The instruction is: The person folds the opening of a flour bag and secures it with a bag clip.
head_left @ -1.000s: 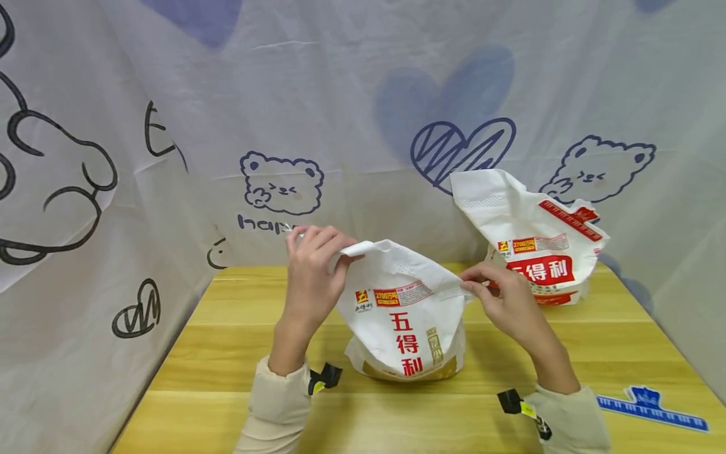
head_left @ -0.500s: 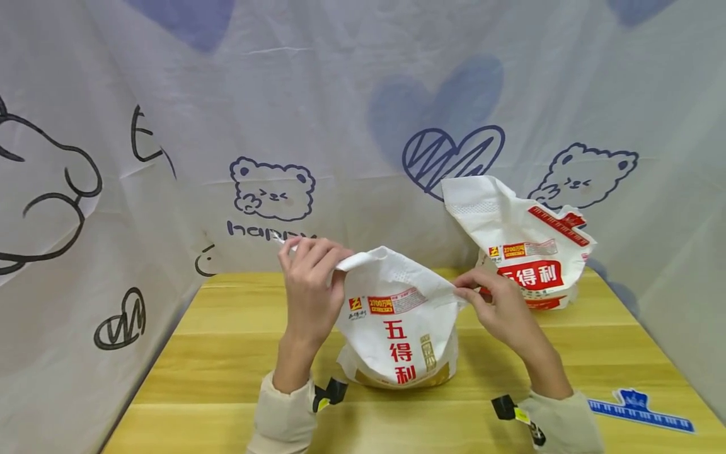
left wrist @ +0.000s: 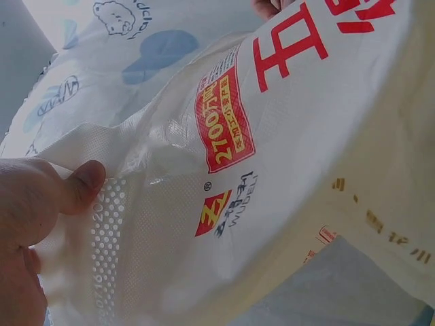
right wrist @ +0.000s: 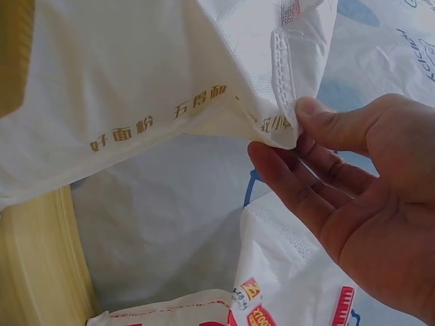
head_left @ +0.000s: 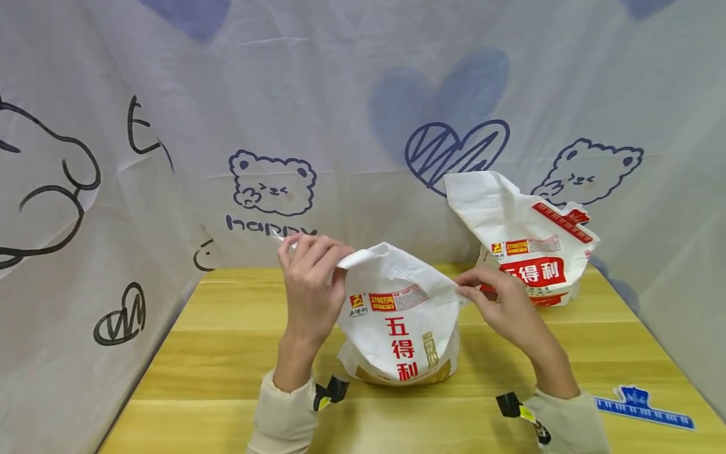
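Observation:
A white flour bag with red characters stands on the table, its top edge drawn out between two hands. The left hand grips the upper left corner; in the left wrist view its thumb presses on the dotted band near the edge. At the opposite corner, the right hand pinches the bag's edge between thumb and fingers, and the right wrist view shows this stitched corner closely. Whether the bag's mouth is parted cannot be seen in the head view.
Behind the right hand stands a second white flour bag, with a red clip across its upper right. A blue clip shaped like a ruler lies at the table's right front. A printed cloth hangs behind the wooden table.
Both hands keep their hold on the bag's corners, with hardly any movement. The whole head view has shifted slightly.

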`<action>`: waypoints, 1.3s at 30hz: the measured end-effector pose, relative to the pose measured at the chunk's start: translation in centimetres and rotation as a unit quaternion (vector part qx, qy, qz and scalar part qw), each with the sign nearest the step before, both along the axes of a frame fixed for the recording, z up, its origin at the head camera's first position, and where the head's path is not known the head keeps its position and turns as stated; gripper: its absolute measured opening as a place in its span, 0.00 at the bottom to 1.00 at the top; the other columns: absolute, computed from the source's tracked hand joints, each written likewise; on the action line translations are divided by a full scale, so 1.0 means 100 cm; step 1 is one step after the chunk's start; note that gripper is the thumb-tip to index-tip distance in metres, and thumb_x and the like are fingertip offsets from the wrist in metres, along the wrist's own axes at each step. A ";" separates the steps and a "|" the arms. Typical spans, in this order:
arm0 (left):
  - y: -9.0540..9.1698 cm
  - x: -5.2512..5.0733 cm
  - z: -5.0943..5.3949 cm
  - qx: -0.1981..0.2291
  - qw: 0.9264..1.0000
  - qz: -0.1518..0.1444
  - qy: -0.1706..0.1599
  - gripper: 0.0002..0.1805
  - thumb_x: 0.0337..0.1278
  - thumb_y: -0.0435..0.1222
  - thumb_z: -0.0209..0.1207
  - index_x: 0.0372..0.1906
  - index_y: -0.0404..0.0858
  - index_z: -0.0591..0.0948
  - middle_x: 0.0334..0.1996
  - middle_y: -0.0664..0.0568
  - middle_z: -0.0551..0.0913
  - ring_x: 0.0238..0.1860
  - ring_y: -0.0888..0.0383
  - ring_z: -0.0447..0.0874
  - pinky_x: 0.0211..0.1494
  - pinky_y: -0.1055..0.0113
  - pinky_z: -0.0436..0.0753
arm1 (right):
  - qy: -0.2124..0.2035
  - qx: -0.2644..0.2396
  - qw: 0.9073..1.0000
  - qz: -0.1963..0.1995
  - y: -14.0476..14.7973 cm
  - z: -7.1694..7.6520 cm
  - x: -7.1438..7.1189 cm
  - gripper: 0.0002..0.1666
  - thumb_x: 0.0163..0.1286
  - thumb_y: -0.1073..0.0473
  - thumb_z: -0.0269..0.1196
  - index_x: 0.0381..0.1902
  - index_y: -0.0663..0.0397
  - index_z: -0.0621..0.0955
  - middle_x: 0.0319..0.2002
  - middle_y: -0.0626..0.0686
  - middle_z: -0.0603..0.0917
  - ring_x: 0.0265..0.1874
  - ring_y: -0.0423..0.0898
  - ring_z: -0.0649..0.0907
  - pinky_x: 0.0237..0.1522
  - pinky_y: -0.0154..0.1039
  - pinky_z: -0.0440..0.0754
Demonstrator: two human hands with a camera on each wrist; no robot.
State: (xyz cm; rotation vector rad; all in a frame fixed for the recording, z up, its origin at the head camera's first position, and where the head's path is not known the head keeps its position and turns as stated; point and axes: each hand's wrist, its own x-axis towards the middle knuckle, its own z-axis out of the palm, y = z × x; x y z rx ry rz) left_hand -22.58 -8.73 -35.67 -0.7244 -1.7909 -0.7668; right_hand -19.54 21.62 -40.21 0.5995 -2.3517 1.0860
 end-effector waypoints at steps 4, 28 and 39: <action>-0.002 -0.001 0.000 0.000 1.000 0.001 0.004 0.08 0.50 0.21 0.70 0.32 0.36 0.87 0.33 0.48 0.87 0.41 0.48 0.78 0.66 0.40 0.63 | -0.018 0.001 1.000 0.002 -0.001 0.002 0.001 0.10 0.67 0.70 0.69 0.43 0.53 0.87 0.40 0.46 0.88 0.39 0.42 0.85 0.45 0.28 0.84; -0.003 0.000 -0.002 -0.007 1.000 -0.001 -0.011 0.09 0.49 0.21 0.70 0.34 0.36 0.88 0.35 0.49 0.87 0.43 0.49 0.78 0.67 0.41 0.63 | -0.044 0.048 0.998 -0.022 0.022 -0.003 0.022 0.17 0.68 0.63 0.71 0.54 0.50 0.84 0.47 0.44 0.87 0.44 0.40 0.86 0.50 0.24 0.80; -0.003 0.000 -0.001 -0.011 1.000 -0.004 -0.013 0.07 0.53 0.23 0.70 0.35 0.36 0.88 0.36 0.49 0.87 0.43 0.50 0.78 0.67 0.42 0.63 | -0.019 0.094 0.995 -0.009 0.040 -0.005 0.031 0.18 0.62 0.65 0.74 0.50 0.52 0.84 0.46 0.44 0.87 0.44 0.41 0.86 0.49 0.24 0.81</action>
